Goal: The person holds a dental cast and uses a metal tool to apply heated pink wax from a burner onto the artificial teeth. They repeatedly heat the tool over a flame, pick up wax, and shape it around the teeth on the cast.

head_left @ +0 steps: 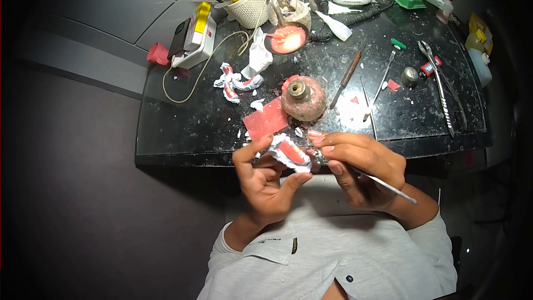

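Note:
My left hand (262, 184) grips a white plaster dental cast (285, 160) at its ends, between thumb and fingers. A strip of red wax (292, 152) covers the cast's upper side. Close by on the right, my right hand (369, 164) is closed around a thin metal carving tool (397, 191). One end of the tool sticks out to the lower right, while its working end is hidden behind the fingers. Both hands are in front of the bench edge. Just beyond them stand a round, wax-spattered spirit burner (304, 104) and a pink wax sheet (260, 124).
More plaster casts (236, 84) lie at the left of the black bench (194, 133). A pan of pink wax (287, 39) stands behind the burner. To the right are a wooden-handled knife (350, 72), metal instruments (381, 86) and pliers (436, 78). Scraps litter the top.

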A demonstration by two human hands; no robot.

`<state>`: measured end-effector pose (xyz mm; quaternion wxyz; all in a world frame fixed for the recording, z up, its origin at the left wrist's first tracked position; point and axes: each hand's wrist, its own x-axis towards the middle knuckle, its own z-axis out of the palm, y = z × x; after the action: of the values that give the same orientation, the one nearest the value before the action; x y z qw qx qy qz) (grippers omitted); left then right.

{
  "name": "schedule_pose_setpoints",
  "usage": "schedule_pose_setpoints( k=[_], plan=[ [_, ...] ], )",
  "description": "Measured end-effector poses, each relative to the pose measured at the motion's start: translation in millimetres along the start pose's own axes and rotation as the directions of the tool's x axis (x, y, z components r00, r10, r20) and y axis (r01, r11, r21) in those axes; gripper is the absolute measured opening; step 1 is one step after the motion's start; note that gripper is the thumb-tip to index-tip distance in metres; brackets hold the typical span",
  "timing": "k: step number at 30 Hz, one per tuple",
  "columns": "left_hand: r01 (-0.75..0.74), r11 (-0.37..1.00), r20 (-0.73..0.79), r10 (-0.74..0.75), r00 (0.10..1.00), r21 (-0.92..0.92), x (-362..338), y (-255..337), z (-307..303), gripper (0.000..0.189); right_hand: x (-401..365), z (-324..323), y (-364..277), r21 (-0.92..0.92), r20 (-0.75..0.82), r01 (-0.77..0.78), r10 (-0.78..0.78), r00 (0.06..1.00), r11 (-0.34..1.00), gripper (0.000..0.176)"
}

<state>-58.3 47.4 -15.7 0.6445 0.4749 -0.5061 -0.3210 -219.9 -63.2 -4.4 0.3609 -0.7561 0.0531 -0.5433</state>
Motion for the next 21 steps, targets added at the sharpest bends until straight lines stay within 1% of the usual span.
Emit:
schedule_pose_setpoints(
  k=[1, 2, 3, 5, 6, 7, 9, 10, 11, 12, 13, 14, 15, 17, 18, 19, 21],
  plan=[
    [-0.186, 0.957, -0.022, 0.195, 0.98, 0.223, -2.5, -11.8, -1.3, 0.076, 0.2, 1.2, -1.8, -0.019, -0.009, 0.007, -0.007, 1.0, 1.0, 0.017],
    [-0.273, 0.916, -0.012, 0.289, 0.957, 0.293, -7.5, -23.7, -4.7, 0.073, -0.1, 2.6, -3.8, -0.034, 0.009, 0.016, -0.016, 1.0, 0.999, 0.019],
    [-0.27, 0.916, -0.011, 0.286, 0.958, 0.298, -8.3, -28.0, -4.1, 0.073, -2.8, 5.5, -2.5, -0.028, 0.029, 0.053, -0.052, 0.998, 0.998, 0.024],
    [-0.441, 0.849, -0.04, 0.472, 0.881, 0.292, -6.4, -34.5, -2.8, 0.06, -2.7, 17.3, -4.5, -0.073, -0.005, 0.135, -0.135, 0.991, 0.988, 0.024],
    [-0.47, 0.817, -0.016, 0.504, 0.864, 0.335, -3.3, -33.5, -1.2, 0.061, -3.6, 21.3, -4.9, -0.068, -0.01, 0.146, -0.147, 0.989, 0.987, 0.023],
    [-0.468, 0.816, -0.014, 0.502, 0.865, 0.338, 0.0, -33.7, -1.5, 0.061, -4.1, 23.3, -5.9, -0.066, -0.013, 0.145, -0.146, 0.989, 0.987, 0.023],
    [-0.443, 0.884, 0.081, 0.436, 0.896, 0.151, 4.9, -33.3, -2.3, 0.064, -4.6, 26.0, -6.9, -0.061, -0.015, 0.109, -0.11, 0.994, 0.992, 0.023],
    [-0.26, 0.964, 0.059, 0.257, 0.965, 0.049, 1.0, -26.0, -3.9, 0.064, -5.8, 27.4, -4.8, -0.076, -0.031, 0.106, -0.109, 0.994, 0.991, 0.024],
    [-0.26, 0.964, 0.058, 0.258, 0.965, 0.048, 2.0, -22.8, -1.2, 0.064, -6.7, 28.7, -3.1, -0.077, -0.029, 0.107, -0.109, 0.994, 0.991, 0.024],
    [-0.179, 0.979, 0.012, 0.181, 0.983, -0.093, 4.4, -18.5, 3.2, 0.06, -7.5, 29.6, -1.6, -0.096, -0.04, 0.088, -0.092, 0.995, 0.991, 0.024],
    [-0.1, 0.966, -0.021, 0.098, 0.995, -0.237, 6.4, -17.4, 6.1, 0.055, -8.0, 30.1, -0.7, -0.117, -0.052, 0.068, -0.075, 0.996, 0.991, 0.025],
    [-0.116, 0.925, -0.051, 0.104, 0.993, -0.362, 7.8, -21.2, 7.1, 0.042, -8.9, 29.5, -0.5, -0.114, -0.047, 0.049, -0.054, 0.997, 0.992, 0.024],
    [-0.116, 0.925, -0.053, 0.103, 0.993, -0.363, 7.3, -19.8, 7.2, 0.042, -10.1, 28.9, 1.0, -0.113, -0.044, 0.048, -0.053, 0.998, 0.992, 0.024],
    [0.038, 0.937, -0.112, -0.082, 0.99, -0.348, 6.3, -14.4, 5.7, 0.04, -11.9, 28.2, 4.1, -0.114, 0.01, 0.068, -0.067, 0.998, 0.991, 0.03],
    [0.041, 0.938, -0.088, -0.075, 0.993, -0.344, 7.2, -16.3, 2.2, 0.034, -12.3, 28.4, 4.0, -0.112, 0.012, 0.069, -0.068, 0.998, 0.991, 0.03],
    [0.039, 0.938, -0.091, -0.075, 0.993, -0.344, 7.7, -15.7, 0.2, 0.034, -12.7, 28.5, 3.5, -0.105, 0.024, 0.076, -0.074, 0.997, 0.992, 0.03],
    [0.084, 0.863, -0.003, -0.099, 0.995, -0.498, 8.3, -14.7, -3.1, 0.036, -12.3, 28.2, 2.7, -0.099, 0.035, 0.082, -0.079, 0.996, 0.992, 0.03]
  ],
)
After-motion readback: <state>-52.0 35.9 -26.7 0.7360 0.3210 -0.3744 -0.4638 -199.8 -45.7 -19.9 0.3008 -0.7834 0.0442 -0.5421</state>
